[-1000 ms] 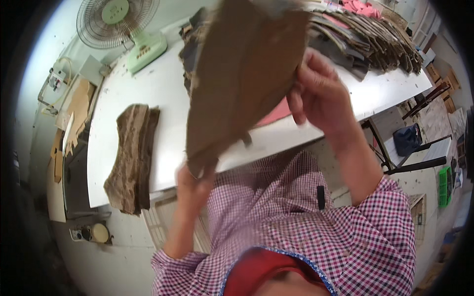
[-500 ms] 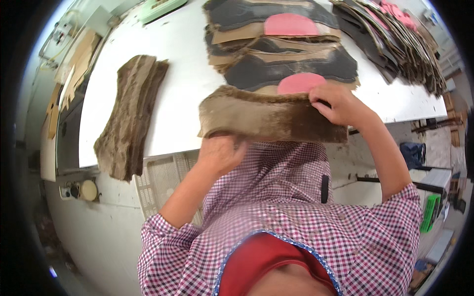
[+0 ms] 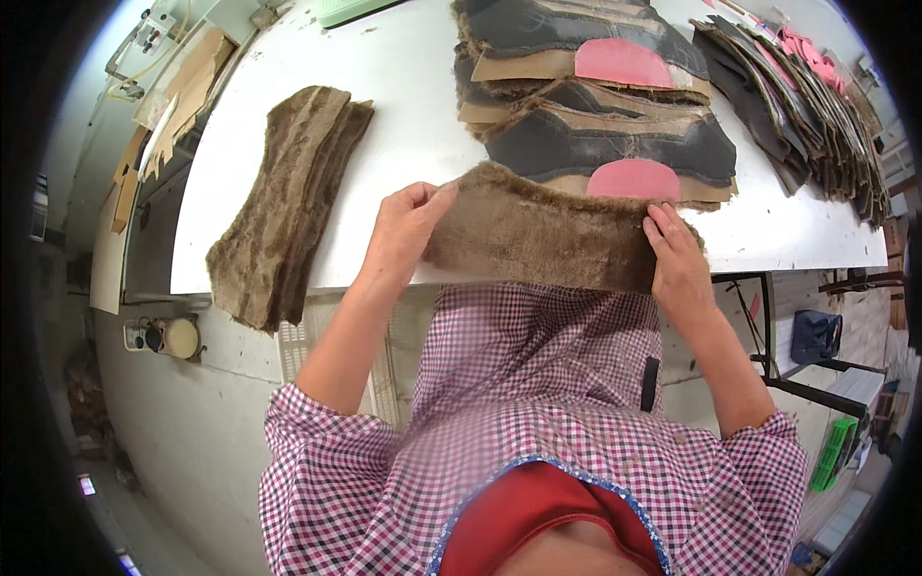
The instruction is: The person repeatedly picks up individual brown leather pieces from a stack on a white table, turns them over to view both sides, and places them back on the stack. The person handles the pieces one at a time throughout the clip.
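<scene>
A brown furry fabric piece (image 3: 547,242) hangs over the near edge of the white table, its furry rim along the top. My left hand (image 3: 408,226) pinches its upper left corner between thumb and fingers. At the other end, my right hand (image 3: 677,254) grips the right edge, fingers lying over the front and the thumb hidden. Just beyond it lie layered dark grey and tan pieces (image 3: 605,144) with fur edges, the nearest bearing a pink rounded patch (image 3: 634,180). A stack of brown furry pieces (image 3: 288,202) rests to the left, its lower end jutting past the table edge.
Many dark fur-edged pieces (image 3: 797,115) are piled at the far right, with pink material (image 3: 814,58) on top. A pale green tray (image 3: 355,10) sits at the back of the white table (image 3: 403,106). Below the edge is a pale plastic crate (image 3: 293,350).
My left hand has moved from the piece's lower edge up to its upper left corner. My right hand has shifted down along the right edge. The view has turned slightly.
</scene>
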Motion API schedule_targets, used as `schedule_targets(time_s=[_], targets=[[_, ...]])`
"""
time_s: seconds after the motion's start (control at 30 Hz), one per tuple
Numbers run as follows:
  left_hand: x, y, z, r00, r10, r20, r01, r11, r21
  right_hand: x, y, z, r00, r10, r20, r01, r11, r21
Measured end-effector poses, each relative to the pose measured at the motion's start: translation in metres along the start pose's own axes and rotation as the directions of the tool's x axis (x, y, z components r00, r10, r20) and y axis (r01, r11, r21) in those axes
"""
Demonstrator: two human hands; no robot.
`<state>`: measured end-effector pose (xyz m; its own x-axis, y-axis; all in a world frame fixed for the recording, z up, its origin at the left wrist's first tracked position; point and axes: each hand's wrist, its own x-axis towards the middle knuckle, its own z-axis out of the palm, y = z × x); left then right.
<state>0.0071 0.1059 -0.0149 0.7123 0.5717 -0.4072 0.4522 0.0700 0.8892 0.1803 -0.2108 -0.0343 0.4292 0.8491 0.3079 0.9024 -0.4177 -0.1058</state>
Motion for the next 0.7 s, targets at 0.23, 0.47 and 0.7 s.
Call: schedule_targets(time_s=[0.23,0.47,0.7], targets=[[0.007,-0.009,0.008,0.902,0.404,-0.155,-0.267,0.802,0.535,-0.002,-0.007,0.002,0.999,0.026,-0.024,-0.027,0.999,-0.034],[0.009,-0.009,0.011,0.899,0.41,-0.156,-0.304,0.839,0.452,0.003,-0.016,-0.007,0.977,0.21,-0.024,-0.201,0.958,0.206],[-0.001,0.007,0.046,0.467,0.883,0.049,-0.519,0.229,0.824,0.002,-0.025,0.001,0.987,0.16,-0.03,-0.162,0.986,-0.048]])
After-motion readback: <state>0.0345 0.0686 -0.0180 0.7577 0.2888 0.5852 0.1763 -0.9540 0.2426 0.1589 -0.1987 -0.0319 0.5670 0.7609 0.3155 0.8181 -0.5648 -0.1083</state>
